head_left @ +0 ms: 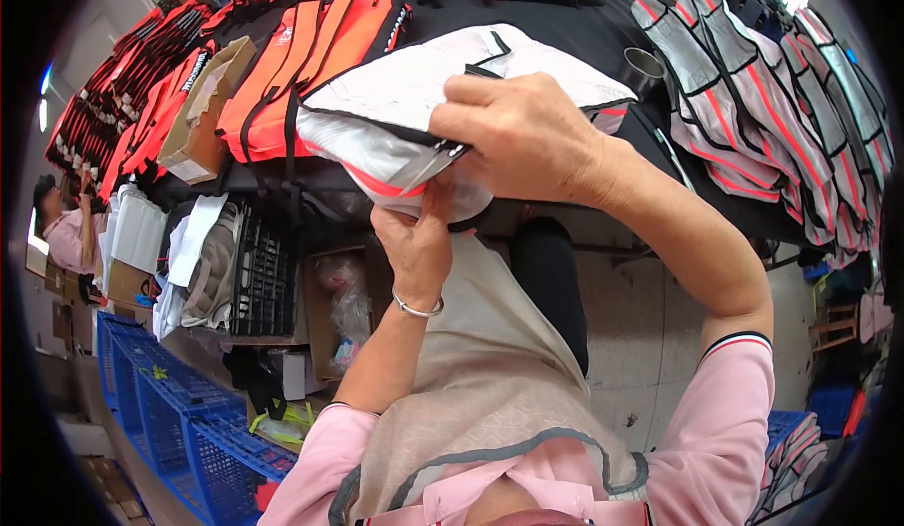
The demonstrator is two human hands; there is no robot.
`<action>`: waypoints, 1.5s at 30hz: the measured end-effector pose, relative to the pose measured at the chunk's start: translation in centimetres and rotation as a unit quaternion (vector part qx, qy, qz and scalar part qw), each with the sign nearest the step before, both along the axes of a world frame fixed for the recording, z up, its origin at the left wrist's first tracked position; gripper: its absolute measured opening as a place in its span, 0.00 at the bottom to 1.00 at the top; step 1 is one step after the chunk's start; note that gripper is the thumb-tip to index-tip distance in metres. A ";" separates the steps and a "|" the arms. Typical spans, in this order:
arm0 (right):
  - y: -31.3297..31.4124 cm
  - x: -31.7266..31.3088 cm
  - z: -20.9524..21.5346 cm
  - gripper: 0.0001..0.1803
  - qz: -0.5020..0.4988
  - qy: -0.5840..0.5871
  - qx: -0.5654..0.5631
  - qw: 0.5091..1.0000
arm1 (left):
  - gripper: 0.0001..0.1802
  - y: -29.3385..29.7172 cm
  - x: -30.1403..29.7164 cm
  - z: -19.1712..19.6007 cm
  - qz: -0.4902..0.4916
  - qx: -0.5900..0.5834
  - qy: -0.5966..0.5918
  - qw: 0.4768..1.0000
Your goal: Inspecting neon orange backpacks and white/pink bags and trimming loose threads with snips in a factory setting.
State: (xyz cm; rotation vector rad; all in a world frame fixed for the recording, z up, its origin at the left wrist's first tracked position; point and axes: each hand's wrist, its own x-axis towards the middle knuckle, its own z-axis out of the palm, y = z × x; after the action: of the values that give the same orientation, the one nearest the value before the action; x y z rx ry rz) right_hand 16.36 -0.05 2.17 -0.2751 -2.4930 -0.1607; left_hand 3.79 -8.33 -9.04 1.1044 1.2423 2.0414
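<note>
A white fabric piece (395, 83) with black binding and a red-orange stripe, apparently a sewn bag part, lies bunched at the table's near edge. My left hand (417, 243) pinches its near edge from below, thumb upward. In my closed right hand (527, 135) are thread snips (428, 168); their metal blades point down and left, against the striped edge near my left thumb. The snips' handle is hidden in the fist. Whether a thread lies between the blades is too small to tell.
Orange bags (311, 64) lie left on the black table (603, 17), beside an open cardboard box (207, 112). A metal cup (643, 66) stands right of the white piece, near grey-white striped pieces (744, 121). Blue crates (169, 385) stand lower left. Another person (71, 225) is far left.
</note>
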 end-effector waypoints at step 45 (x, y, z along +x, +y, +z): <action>3.6 2.5 3.7 0.09 -0.224 0.041 -0.132 0.965 | 0.17 1.4 -3.9 -12.7 -0.208 -0.230 -0.018 0.950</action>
State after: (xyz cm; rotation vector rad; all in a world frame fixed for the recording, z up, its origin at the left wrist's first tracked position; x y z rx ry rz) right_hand 18.87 3.55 5.83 -0.9368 -2.3316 0.0020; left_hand -0.11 -6.94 -21.76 0.9909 1.2533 1.3636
